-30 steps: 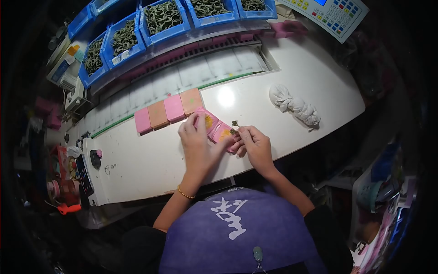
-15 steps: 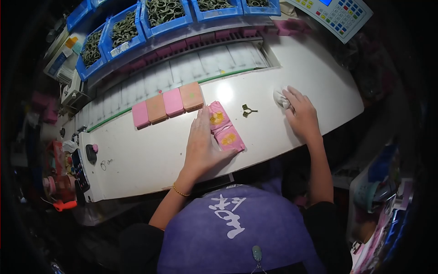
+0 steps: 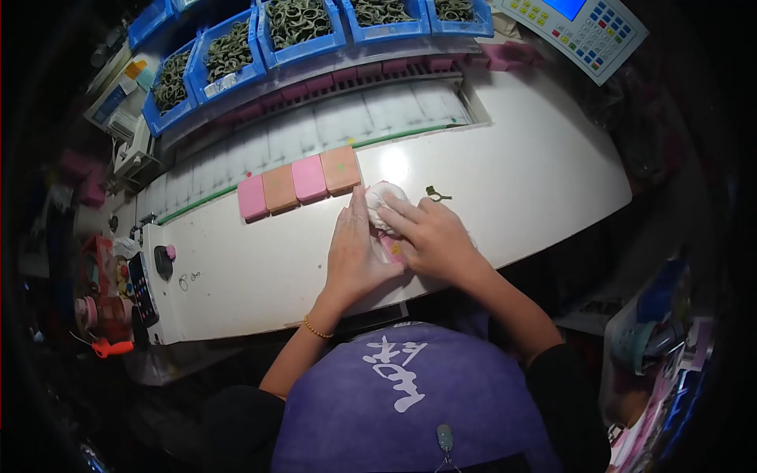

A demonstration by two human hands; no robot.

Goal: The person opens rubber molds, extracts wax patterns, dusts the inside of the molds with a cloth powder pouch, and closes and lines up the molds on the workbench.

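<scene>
Right hand (image 3: 434, 240) grasps white cloth bundle (image 3: 385, 206);
left hand (image 3: 352, 256) is uncurled, along pink mold (image 3: 392, 249).

Passable — tabletop (image 3: 544, 158) right of metal piece (image 3: 433, 191) | Obstacles — block row (image 3: 310, 180), blue bins (image 3: 306, 55)

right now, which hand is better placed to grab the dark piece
Likely the right hand: it lies beside the dark piece, though on the white cloth; the left hand is farther, at the pink block.
</scene>
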